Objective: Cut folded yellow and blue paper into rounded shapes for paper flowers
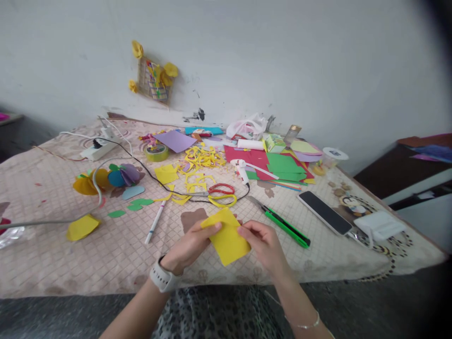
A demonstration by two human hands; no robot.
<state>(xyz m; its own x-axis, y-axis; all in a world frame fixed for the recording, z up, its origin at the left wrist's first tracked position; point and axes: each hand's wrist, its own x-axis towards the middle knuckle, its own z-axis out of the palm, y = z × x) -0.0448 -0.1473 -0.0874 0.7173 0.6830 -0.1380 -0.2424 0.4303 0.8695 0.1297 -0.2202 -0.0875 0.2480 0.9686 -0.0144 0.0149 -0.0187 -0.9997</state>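
Between my two hands, just over the table's front edge, is a piece of yellow paper (228, 240), its corners pointing up and down. My left hand (192, 245) pinches its left side, thumb on top. On the right side, my right hand (263, 242) grips it between thumb and fingers. Behind the paper lie scissors (222, 200) with red and yellow handles. A green utility knife (287, 228) rests beyond my right hand, its blade out. To the left of my left hand lies a white pen (155, 222). Yellow paper scraps (201, 157) are heaped farther back.
A white glue gun (242, 172) lies mid-table, its black cord crossing leftward to a power strip (100, 149). Coloured paper sheets (286, 165) are stacked behind it. On the right are a phone (325, 212) and a white charger (380, 224). Paper flowers (88, 182) sit at left.
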